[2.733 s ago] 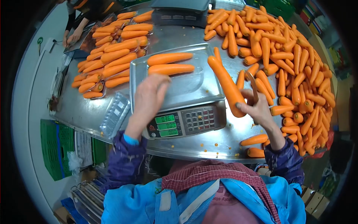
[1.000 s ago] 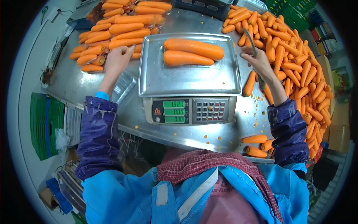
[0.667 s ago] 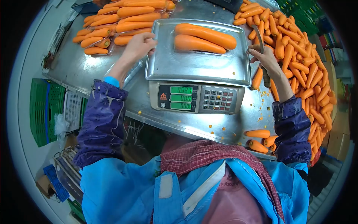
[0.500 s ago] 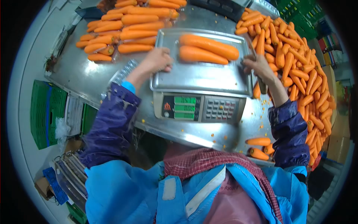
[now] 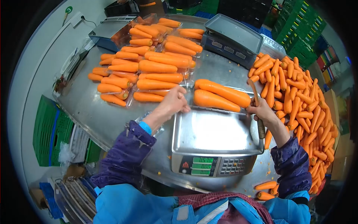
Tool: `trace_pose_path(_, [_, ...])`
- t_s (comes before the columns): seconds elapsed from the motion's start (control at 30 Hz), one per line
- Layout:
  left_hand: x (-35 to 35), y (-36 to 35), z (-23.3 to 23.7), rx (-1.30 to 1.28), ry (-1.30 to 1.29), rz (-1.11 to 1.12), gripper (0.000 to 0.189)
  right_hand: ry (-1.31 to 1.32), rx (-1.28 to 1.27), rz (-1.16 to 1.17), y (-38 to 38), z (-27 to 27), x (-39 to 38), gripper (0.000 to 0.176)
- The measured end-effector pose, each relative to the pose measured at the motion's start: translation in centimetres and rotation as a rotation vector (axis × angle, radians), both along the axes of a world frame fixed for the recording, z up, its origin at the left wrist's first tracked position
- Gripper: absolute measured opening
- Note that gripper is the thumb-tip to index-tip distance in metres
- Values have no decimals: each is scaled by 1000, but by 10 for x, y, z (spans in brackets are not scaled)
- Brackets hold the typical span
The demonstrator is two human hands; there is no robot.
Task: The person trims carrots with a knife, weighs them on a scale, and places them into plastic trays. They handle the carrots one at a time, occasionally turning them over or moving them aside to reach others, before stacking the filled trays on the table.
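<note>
A clear plastic tray (image 5: 216, 109) of carrots (image 5: 220, 98) is over the far edge of the metal scale (image 5: 214, 130). My left hand (image 5: 173, 102) is closed at the tray's left end, fingers curled against its corner. With my right hand (image 5: 263, 112) I grip a knife (image 5: 261, 128) with a curved brownish blade pointing away from me, while the fingers also reach the tray's right end. The scale's green display is lit, and its plate shows bare below the tray.
Packed trays of carrots (image 5: 158, 67) lie in rows at the left. A large heap of loose carrots (image 5: 298, 97) covers the right side. Behind stands a second scale (image 5: 233, 41). A few carrots (image 5: 266, 185) lie near the front edge. Green crates (image 5: 50, 130) are at the left.
The tray of carrots has moved from the scale's plate to its far edge, with both hands at its ends. My view has tilted up, showing more of the table's back.
</note>
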State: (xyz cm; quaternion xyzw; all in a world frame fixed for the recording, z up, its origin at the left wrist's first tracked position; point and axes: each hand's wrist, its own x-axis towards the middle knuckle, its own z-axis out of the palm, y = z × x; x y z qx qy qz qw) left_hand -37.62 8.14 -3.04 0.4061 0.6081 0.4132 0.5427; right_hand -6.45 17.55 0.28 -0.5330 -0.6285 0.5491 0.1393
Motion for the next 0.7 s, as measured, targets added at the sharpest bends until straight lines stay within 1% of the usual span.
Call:
trace_pose_path(0.03, [-8, 11, 9, 33, 44, 43, 32, 12, 20, 38, 13, -3, -7, 18])
trace_pose_path(0.13, [-51, 57, 31, 81, 138, 30, 31, 38, 101, -3, 41, 4, -45, 19])
trace_pose_path(0.2, [-73, 84, 50, 121, 222, 101, 29, 80, 112, -19, 71, -1, -71, 19])
trace_pose_path(0.27, [-106, 118, 48, 148, 336, 93, 29, 76, 121, -33, 99, -1, -102, 15])
trace_pose_path(0.3, [-119, 134, 44, 200, 377, 129, 26, 106, 142, -38, 109, 0, -119, 14])
trace_pose_path(0.33, [-138, 151, 36, 229, 444, 110, 26, 94, 150, -51, 121, -2, -135, 14])
trace_pose_path(0.37, [-161, 169, 23, 278, 577, 76, 25, 81, 156, -65, 134, -8, -151, 14])
trace_pose_path(0.4, [-183, 185, 9, 329, 709, 41, 25, 101, 161, -24, 148, -17, -163, 15])
trace_pose_path(0.43, [-198, 195, -2, 333, 703, 34, 25, 89, 181, -41, 156, -25, -178, 15])
trace_pose_path(0.5, [-218, 212, -16, 259, 906, 92, 23, 108, 191, -23, 169, -40, -202, 13])
trace_pose_path(0.53, [-221, 215, -17, 264, 902, 89, 23, 112, 190, -14, 175, -49, -212, 12])
trace_pose_path(0.6, [-230, 215, -23, 103, 952, 87, 22, 121, 176, -17, 182, -69, -228, 11])
trace_pose_path(0.63, [-234, 216, -30, 62, 963, 135, 22, 152, 187, -19, 182, -80, -232, 10])
trace_pose_path(0.7, [-240, 212, -35, 35, 955, 99, 22, 156, 139, -40, 184, -93, -235, 11])
